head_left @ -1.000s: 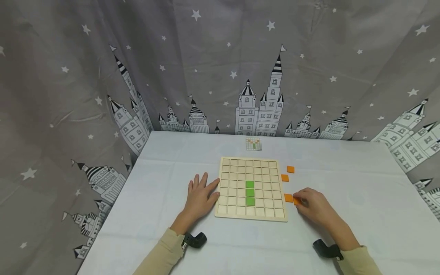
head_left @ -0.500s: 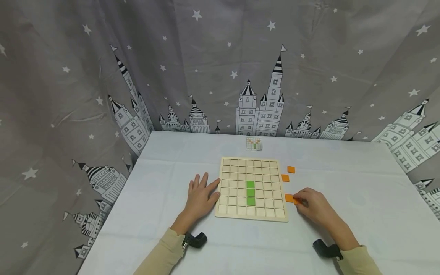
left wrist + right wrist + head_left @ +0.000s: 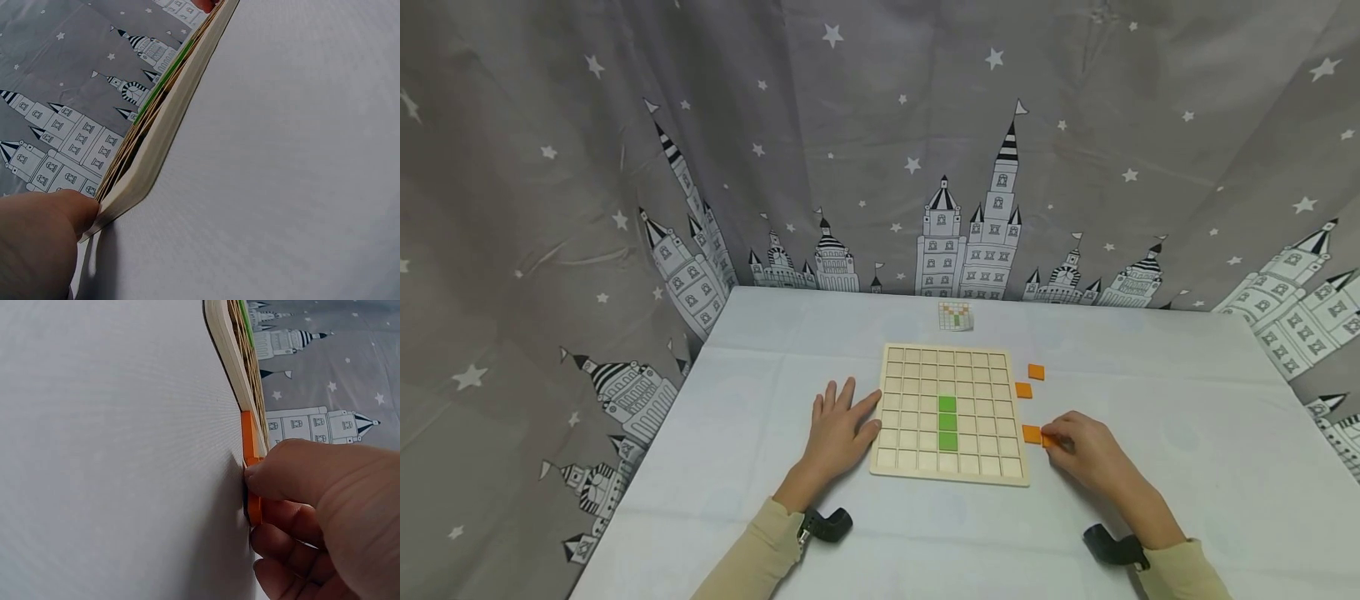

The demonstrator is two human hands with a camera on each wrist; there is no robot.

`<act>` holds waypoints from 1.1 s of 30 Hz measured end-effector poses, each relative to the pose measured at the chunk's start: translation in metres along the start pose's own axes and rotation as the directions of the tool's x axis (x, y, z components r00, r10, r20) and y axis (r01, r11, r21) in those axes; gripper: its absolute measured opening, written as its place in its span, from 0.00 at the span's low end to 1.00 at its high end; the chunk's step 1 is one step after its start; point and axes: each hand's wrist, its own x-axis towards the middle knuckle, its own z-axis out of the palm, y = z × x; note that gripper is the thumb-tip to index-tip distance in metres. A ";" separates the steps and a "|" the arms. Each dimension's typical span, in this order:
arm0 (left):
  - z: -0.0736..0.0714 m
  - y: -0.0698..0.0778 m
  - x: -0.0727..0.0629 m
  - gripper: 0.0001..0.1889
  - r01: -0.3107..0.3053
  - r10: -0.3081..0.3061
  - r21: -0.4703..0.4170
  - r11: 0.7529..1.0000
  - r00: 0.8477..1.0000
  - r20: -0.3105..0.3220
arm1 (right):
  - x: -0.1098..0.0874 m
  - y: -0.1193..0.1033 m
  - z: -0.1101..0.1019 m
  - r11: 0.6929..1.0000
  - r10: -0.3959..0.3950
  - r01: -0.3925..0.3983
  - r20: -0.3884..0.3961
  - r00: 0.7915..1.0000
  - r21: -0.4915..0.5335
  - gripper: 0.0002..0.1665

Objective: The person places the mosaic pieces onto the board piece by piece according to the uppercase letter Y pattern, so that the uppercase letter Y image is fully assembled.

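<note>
A square wooden grid board (image 3: 950, 479) lies flat on the white-covered table. Three green tiles (image 3: 948, 422) fill a column of its cells near the middle. My left hand (image 3: 837, 433) rests at the board's left side, fingers spread, with thumb and index finger touching its edge. Right of the board, my right hand (image 3: 1086, 450) pinches an orange tile (image 3: 254, 509) between thumb and fingers. That tile is partly covered by the fingertips. It lies against another orange tile (image 3: 1032, 434), which sits beside the board's right edge.
Two more orange tiles, a nearer one (image 3: 1023, 390) and a farther one (image 3: 1036, 372), lie right of the board. Behind the board is a small pattern card (image 3: 956, 316) with a printed coloured grid. A grey castle-print curtain (image 3: 865, 125) hangs behind the table (image 3: 1150, 367).
Both hands, the board and the tiles keep their places. Only the head view has shifted very slightly.
</note>
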 end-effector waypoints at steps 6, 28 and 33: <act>0.000 0.000 0.000 0.25 0.006 -0.006 0.003 1.000 1.000 0.005 | 0.002 0.002 -0.003 1.000 -0.017 0.017 0.001 1.000 0.005 0.12; 0.001 0.000 0.000 0.25 0.008 -0.008 0.009 1.000 1.000 0.005 | 0.028 -0.008 -0.004 0.989 -0.146 0.147 -0.029 0.989 0.014 0.11; 0.000 0.000 0.000 0.25 0.007 -0.007 0.007 1.000 1.000 0.003 | 0.040 -0.019 -0.003 0.984 -0.179 0.179 -0.016 0.984 0.010 0.11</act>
